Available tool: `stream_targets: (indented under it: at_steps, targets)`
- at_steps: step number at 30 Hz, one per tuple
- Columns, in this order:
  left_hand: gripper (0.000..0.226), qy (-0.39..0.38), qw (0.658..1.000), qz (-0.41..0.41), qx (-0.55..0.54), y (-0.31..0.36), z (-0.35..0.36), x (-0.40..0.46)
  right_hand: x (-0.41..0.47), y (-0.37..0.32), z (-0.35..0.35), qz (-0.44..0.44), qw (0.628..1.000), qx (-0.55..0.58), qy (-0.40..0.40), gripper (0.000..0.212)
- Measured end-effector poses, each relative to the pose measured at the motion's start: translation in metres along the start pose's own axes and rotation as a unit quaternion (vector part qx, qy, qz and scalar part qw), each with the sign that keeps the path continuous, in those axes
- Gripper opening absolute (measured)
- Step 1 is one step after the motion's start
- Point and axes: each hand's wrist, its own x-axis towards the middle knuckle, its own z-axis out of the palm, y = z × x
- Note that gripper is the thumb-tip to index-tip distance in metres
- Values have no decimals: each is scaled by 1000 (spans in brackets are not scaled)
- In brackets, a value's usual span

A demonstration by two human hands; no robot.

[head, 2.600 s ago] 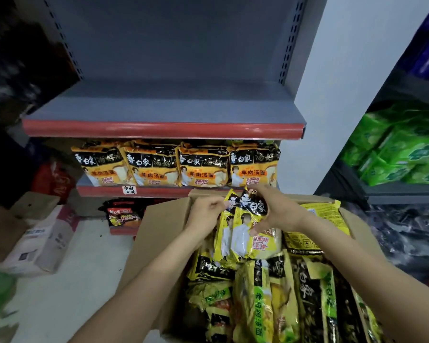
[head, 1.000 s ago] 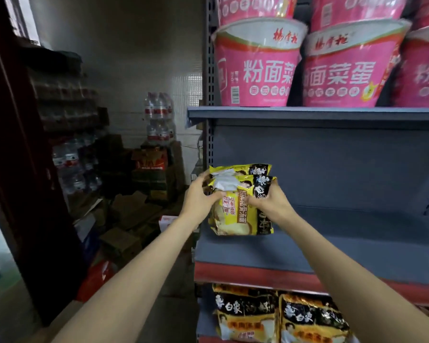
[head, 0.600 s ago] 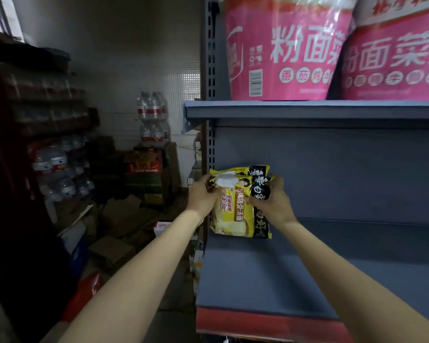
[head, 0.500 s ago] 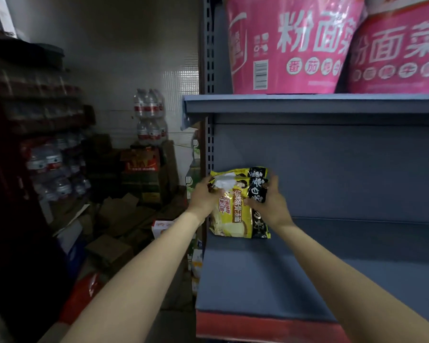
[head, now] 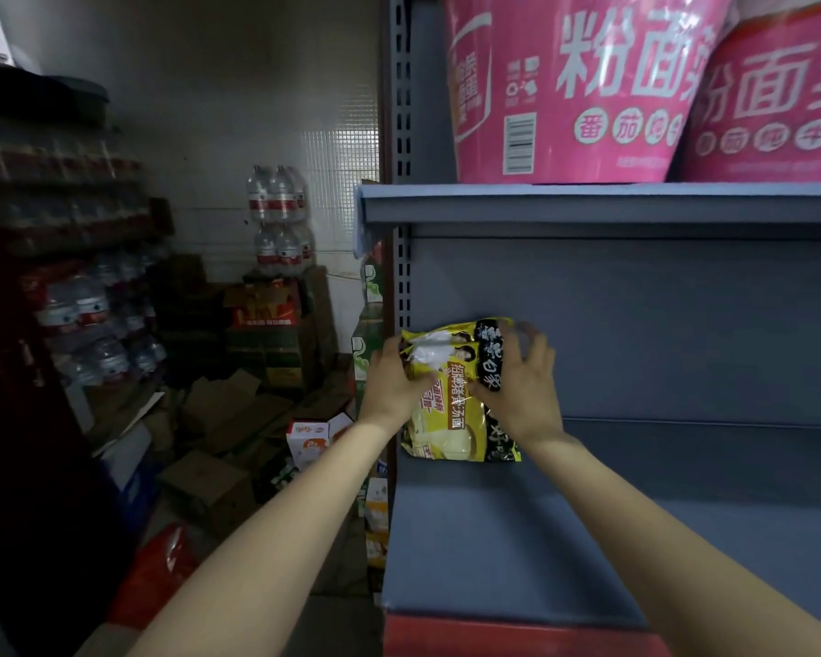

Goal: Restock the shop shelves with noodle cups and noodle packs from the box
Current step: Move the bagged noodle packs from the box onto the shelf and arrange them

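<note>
Yellow and black noodle packs (head: 451,419) stand upright at the back left corner of the blue shelf (head: 612,523), their bottom edge on the shelf board. My left hand (head: 392,381) grips the packs' left side, thumb on the front. On their right side is my right hand (head: 522,391), its thumb on the front and its blurred fingers spread loosely over the top right corner. Big pink noodle cups (head: 565,87) fill the shelf above. The box is out of view.
The perforated shelf upright (head: 403,135) runs just left of the packs. The shelf's red front edge (head: 494,637) is near me. On the left floor lie cardboard boxes (head: 209,486), with stacked water bottles (head: 280,215) behind them and a dark rack of bottles (head: 81,324) at the far left.
I lifted the packs out of the box and brought them to the blue shelf. They now stand on it at the back left. My right fingers have loosened from the top.
</note>
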Motion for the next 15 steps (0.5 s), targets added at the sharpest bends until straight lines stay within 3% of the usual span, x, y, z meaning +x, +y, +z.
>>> stream_targets:
  at_steps: [3, 6, 12, 15]
  targets:
    - [62, 68, 986, 61, 136, 4, -3, -13, -1, -4, -1, -94, 993, -70, 19, 63]
    - [50, 95, 943, 130, 292, 8, -7, -23, -4, -10, -2, -113, 992, -60, 12, 54]
    - [35, 26, 929, 154, 336, 27, -17, -36, -17, -18, -11, -109, 994, -10, -20, 37]
    - [30, -20, 945, 155, 288, 37, -25, -53, -33, -23, -26, -94, 994, 40, -46, 33]
